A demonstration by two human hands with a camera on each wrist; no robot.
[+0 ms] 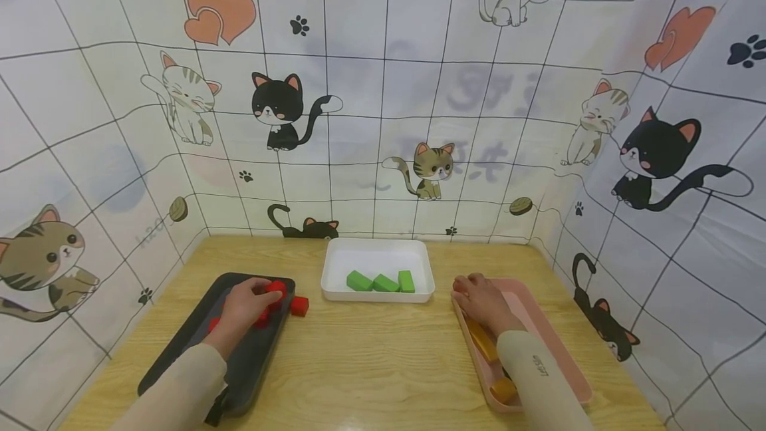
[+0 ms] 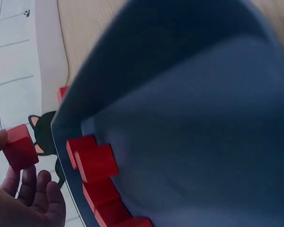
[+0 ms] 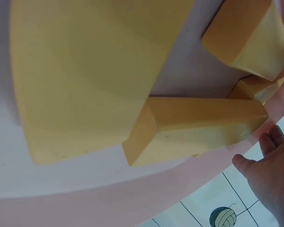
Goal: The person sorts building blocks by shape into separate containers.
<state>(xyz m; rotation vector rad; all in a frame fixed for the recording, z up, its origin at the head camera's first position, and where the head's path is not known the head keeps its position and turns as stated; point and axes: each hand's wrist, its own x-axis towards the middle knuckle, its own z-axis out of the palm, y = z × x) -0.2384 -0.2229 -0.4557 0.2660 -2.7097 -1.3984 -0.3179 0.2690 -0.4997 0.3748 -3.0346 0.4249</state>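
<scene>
My left hand (image 1: 242, 304) is above the far end of a dark grey tray (image 1: 245, 378), pinching a red block (image 2: 21, 153) between thumb and fingertips. More red blocks (image 2: 98, 163) lie along that tray's far wall in the left wrist view. My right hand (image 1: 486, 304) is over the far left corner of a pink tray (image 1: 556, 344). In the right wrist view its thumb and fingers stand apart near the rim, with nothing visible between them. Close by in this tray lie several yellow blocks (image 3: 203, 125), partly covered by the hand and sleeve in the head view.
Between the two trays, farther back, a white tray (image 1: 377, 251) holds three green blocks (image 1: 385, 283). A loose red block (image 1: 299, 306) lies on the wooden table (image 1: 371, 364) just right of the dark tray. Cat-print sheeting (image 1: 359, 118) encloses the table's back and sides.
</scene>
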